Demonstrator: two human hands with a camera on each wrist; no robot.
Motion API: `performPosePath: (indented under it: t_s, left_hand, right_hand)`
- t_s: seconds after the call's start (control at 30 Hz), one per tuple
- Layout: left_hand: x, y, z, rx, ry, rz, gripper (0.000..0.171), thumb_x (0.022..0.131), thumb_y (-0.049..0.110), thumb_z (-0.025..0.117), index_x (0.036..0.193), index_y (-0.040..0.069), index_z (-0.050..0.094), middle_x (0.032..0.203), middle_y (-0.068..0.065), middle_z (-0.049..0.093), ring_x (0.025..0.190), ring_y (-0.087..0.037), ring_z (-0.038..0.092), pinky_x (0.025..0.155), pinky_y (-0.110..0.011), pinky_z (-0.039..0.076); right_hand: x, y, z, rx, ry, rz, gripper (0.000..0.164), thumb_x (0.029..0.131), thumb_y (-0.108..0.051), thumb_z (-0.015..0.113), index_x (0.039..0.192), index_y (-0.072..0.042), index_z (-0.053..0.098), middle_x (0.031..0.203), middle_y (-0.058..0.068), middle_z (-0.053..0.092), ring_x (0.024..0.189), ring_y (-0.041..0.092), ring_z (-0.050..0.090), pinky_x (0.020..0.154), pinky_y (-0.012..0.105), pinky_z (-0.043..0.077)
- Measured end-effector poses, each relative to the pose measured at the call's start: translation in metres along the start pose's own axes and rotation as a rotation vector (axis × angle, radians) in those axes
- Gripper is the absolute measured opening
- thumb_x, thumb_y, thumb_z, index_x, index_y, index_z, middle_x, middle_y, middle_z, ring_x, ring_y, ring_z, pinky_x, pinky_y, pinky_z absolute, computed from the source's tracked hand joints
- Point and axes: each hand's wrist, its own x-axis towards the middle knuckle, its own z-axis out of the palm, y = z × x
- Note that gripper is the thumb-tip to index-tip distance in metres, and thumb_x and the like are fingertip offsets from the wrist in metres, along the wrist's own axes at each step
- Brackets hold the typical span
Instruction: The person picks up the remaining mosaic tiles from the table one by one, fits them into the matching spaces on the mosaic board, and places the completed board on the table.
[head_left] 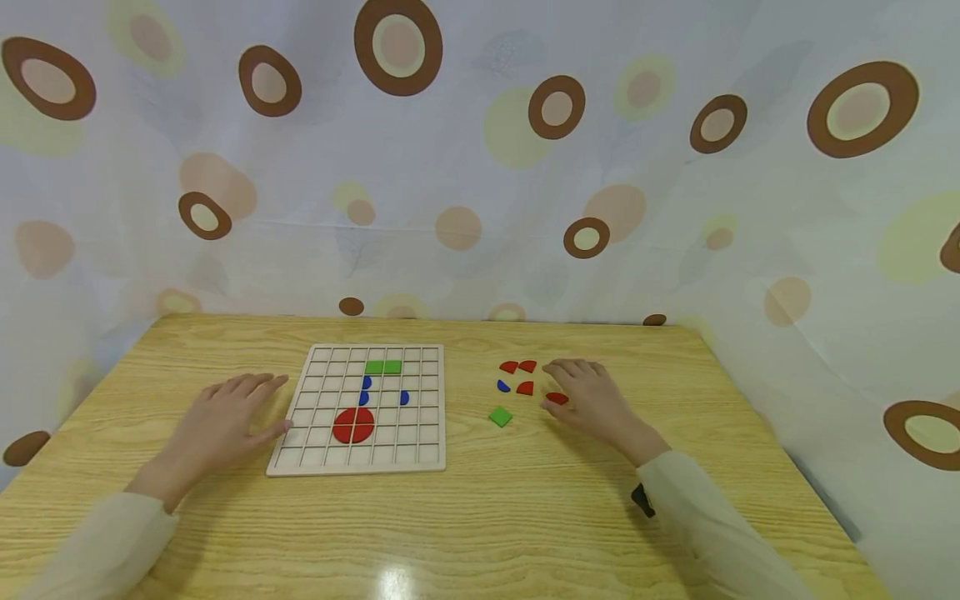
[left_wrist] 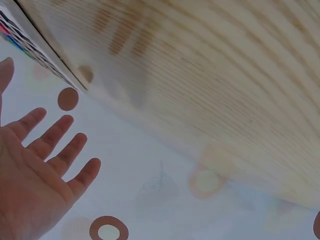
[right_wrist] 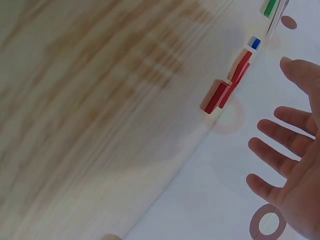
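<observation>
A white grid board lies on the table, bearing a red disc of quarter pieces, two green squares and three blue half-discs. My left hand is just beside the board's left edge, fingers spread and holding nothing. Farther right, my right hand hovers by the loose pieces, its fingers spread. A red piece shows between its thumb and fingers, ungripped; the right wrist view shows the palm holding nothing. Left of it lie red quarter pieces, a blue half-disc and a green square.
The wooden table reaches back to a patterned curtain with brown rings. More curtain hangs at both sides. A small black object is at my right wrist, by the sleeve cuff.
</observation>
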Motion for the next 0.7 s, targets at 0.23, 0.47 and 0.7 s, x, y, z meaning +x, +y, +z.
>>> performPosePath:
  t_s: [0.23,0.47,0.7]
  left_hand:
    - [0.005,0.008,0.005,-0.015,-0.075,-0.001,0.061,0.085,0.044,0.058,0.133,0.008,0.046,0.129,-0.017,0.051,0.119,-0.040,0.044,0.091,-0.060,0.035]
    - [0.008,0.013,0.009,-0.002,-0.105,0.010,0.059,0.085,0.046,0.058,0.131,0.009,0.048,0.128,-0.016,0.052,0.118,-0.039,0.045,0.090,-0.059,0.037]
    - [0.008,0.014,0.012,0.014,-0.123,0.020,0.060,0.084,0.047,0.058,0.131,0.009,0.049,0.127,-0.016,0.053,0.117,-0.039,0.047,0.090,-0.058,0.038]
  right_hand:
    - [0.007,-0.001,0.005,0.010,-0.025,-0.013,0.047,0.083,-0.035,0.066,0.117,-0.005,0.058,0.115,0.010,0.060,0.108,0.029,0.053,0.092,0.049,0.041]
    - [0.015,-0.003,0.008,0.012,-0.090,-0.014,0.040,0.084,-0.033,0.065,0.114,-0.007,0.059,0.112,0.008,0.060,0.105,0.028,0.054,0.090,0.048,0.041]
    - [0.021,-0.004,0.012,-0.007,-0.141,-0.030,0.036,0.085,-0.031,0.064,0.112,-0.008,0.061,0.106,0.007,0.061,0.100,0.027,0.055,0.087,0.047,0.043]
